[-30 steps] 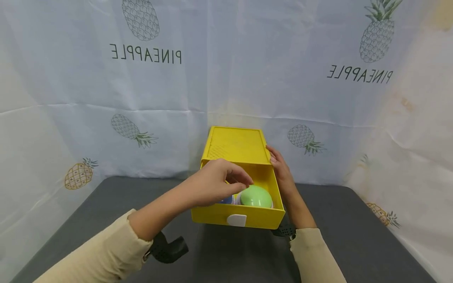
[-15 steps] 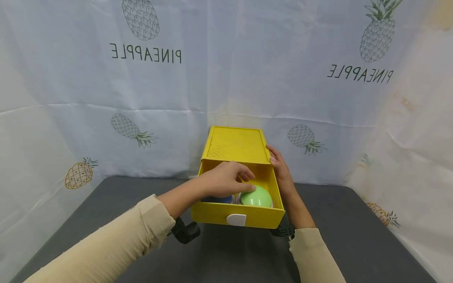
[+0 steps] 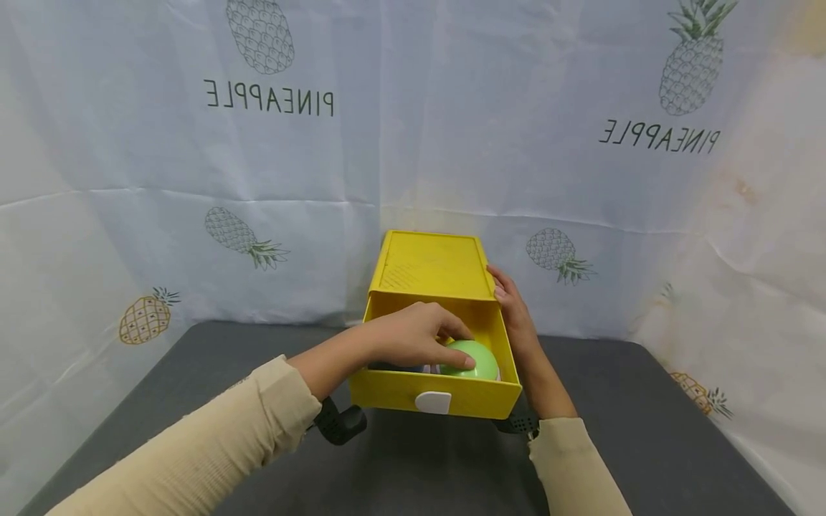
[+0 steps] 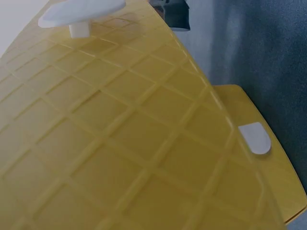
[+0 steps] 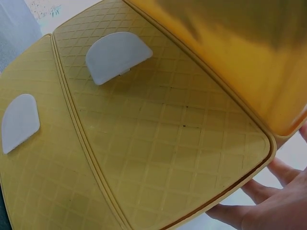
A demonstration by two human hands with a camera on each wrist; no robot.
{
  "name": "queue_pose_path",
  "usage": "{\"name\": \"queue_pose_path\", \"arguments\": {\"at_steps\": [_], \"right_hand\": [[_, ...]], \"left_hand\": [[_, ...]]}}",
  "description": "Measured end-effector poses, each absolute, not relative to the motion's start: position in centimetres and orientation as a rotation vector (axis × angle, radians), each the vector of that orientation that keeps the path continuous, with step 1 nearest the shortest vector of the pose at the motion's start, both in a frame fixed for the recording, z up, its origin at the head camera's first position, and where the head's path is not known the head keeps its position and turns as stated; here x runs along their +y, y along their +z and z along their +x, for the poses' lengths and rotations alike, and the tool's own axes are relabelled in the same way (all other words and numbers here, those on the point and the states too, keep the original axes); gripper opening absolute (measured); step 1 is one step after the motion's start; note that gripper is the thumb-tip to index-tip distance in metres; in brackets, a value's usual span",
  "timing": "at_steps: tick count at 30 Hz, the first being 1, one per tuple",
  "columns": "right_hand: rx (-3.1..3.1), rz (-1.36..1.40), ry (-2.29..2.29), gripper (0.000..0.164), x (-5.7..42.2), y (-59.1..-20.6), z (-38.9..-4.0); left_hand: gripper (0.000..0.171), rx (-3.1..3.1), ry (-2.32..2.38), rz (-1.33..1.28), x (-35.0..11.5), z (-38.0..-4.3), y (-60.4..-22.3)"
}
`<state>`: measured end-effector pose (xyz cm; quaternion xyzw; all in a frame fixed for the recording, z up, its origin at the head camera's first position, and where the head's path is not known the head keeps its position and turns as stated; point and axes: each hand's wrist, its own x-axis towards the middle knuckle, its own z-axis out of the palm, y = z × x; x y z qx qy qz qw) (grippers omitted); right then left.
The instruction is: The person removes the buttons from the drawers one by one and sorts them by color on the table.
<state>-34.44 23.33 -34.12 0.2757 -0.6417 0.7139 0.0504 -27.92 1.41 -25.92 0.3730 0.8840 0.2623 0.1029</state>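
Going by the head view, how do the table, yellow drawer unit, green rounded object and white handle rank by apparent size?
1. Table
2. Yellow drawer unit
3. Green rounded object, partly covered by the left hand
4. White handle

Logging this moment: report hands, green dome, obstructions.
Left hand on green dome. Right hand against yellow cabinet. Dome inside open yellow drawer; drawer's front partly hides it.

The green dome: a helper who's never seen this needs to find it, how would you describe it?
On the dark table, find the yellow box with a drawer pulled open. The green dome lies inside, by the front wall, toward the right, touched by the left hand. Its glossy green curve stands out from the yellow drawer and white handle.
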Motion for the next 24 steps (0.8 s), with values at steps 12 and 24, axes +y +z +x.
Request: {"name": "queue_pose_path", "arguments": {"at_steps": [12,24], "right_hand": [[-1.963,0.867,2.168,0.051,23.25,-34.19,-34.44],[-1.949,0.851,2.175,0.052,23.38,-34.22,-34.49]], "left_hand": [[0.043,2.547,0.887,1.06,1.19,-27.72,-25.86],[0.033,2.376,1.041,1.199,1.1,-28.26,-25.78]]}}
